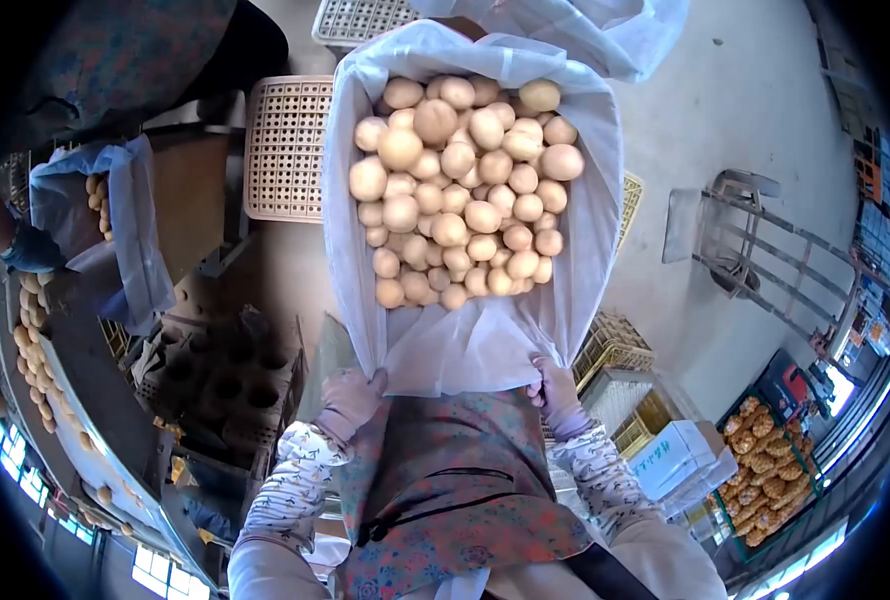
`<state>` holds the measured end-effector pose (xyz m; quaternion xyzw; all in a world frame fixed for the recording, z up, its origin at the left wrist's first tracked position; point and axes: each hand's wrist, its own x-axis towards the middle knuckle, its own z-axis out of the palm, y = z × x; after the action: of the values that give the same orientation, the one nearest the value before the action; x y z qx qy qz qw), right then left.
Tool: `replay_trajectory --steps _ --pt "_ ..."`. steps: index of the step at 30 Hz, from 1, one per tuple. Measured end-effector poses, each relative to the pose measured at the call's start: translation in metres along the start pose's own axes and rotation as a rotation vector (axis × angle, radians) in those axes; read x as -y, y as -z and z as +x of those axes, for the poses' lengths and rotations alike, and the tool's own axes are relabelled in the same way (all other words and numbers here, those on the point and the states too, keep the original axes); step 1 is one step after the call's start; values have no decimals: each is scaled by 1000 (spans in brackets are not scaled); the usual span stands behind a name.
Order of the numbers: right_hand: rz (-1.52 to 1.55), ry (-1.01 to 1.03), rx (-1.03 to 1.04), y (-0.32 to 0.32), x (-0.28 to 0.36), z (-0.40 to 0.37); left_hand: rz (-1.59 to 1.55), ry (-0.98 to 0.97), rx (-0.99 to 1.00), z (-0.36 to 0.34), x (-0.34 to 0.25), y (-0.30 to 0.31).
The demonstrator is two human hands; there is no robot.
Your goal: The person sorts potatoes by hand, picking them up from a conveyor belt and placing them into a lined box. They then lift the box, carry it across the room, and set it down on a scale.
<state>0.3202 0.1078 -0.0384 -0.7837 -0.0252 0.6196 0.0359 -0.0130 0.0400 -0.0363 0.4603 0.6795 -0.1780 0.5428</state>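
Observation:
In front of me stands a container heaped with round, tan produce (pixel 455 190) that looks like potatoes. A translucent white plastic liner (pixel 465 360) covers its sides and hangs over its rim, so the container itself is hidden. My left hand (pixel 353 400), in a pale glove, pinches the near left corner of the liner. At the near right corner, my right hand (pixel 555 390), gloved too, grips the liner's edge. Between both hands the sheet is stretched across in front of the heap, and the produce on top lies uncovered.
Beige perforated crates (pixel 290 150) stand left of and behind the container. A conveyor (pixel 85 400) with produce runs along the left, where another person's gloved hand (pixel 33 248) is near a lined box (pixel 130 220). A hand truck (pixel 765 240), white box (pixel 673 460) and bagged produce (pixel 765 470) are right.

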Motion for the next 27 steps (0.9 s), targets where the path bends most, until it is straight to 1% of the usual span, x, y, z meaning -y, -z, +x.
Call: replay_trajectory --steps 2,3,4,7,8,11,14,17,20,23,26,27 --pt "27 -43 6 8 -17 8 22 127 29 13 15 -35" --pt "24 -86 -41 5 -26 13 39 183 54 17 22 -55" --pt "-1 -96 -28 4 -29 17 60 207 -6 20 30 -72" --pt "-38 -98 2 8 -30 19 -62 100 4 12 23 -57" --pt "-6 -88 10 9 -33 22 -24 101 19 14 23 -60" --pt "55 -22 45 9 -35 22 69 -19 15 17 39 -78" --pt "26 -25 57 9 -34 21 128 -42 -29 19 49 -91" --pt "-15 -15 39 11 -40 27 183 -150 -114 14 49 -94" --pt "-13 11 37 10 -45 30 245 -171 -198 8 51 -100" --pt "41 20 26 11 -49 30 -50 -211 -427 6 56 -111" --pt "85 22 37 11 -50 30 31 -500 -460 4 83 -121" --pt "45 38 51 14 -53 29 -217 -406 -397 -1 76 -111"
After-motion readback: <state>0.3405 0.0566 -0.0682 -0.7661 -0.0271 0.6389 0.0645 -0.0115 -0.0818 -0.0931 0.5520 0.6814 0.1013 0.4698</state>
